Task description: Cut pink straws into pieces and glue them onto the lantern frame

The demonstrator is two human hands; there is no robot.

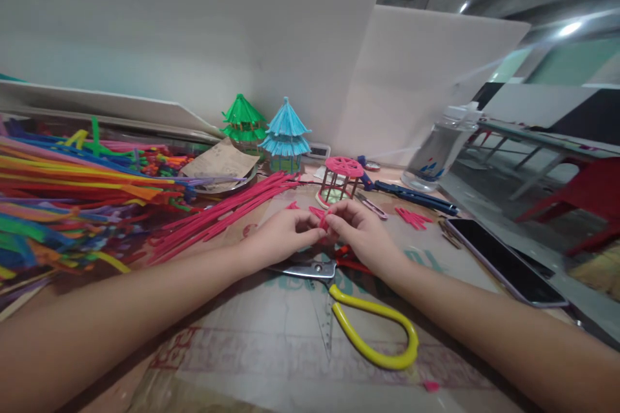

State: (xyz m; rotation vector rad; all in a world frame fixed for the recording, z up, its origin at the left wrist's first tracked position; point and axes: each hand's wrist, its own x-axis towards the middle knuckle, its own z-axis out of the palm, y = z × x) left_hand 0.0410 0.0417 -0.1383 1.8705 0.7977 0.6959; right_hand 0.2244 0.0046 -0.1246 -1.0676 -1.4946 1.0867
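Fingertips of my left hand (278,237) and my right hand (363,233) meet in a pinch over the middle of the table. Between them is a short pink-red pipe cleaner piece (323,222), mostly covered by the fingers. Just behind stands a small round pavilion model (343,168) with a pink spoked top, brown posts and a pale base. Yellow-handled scissors (411,339) lie under and in front of my hands, near a clear triangular ruler (327,329). Cut pink pieces (411,218) rest to the right; long pink pipe cleaners (227,216) are at left.
Heaps of coloured pipe cleaners (72,174) fill the left side. Green (242,117) and blue (285,129) pavilion models stand at the back. On the right are dark-handled pliers (416,197), a phone (504,261) and a clear plastic bottle (436,148).
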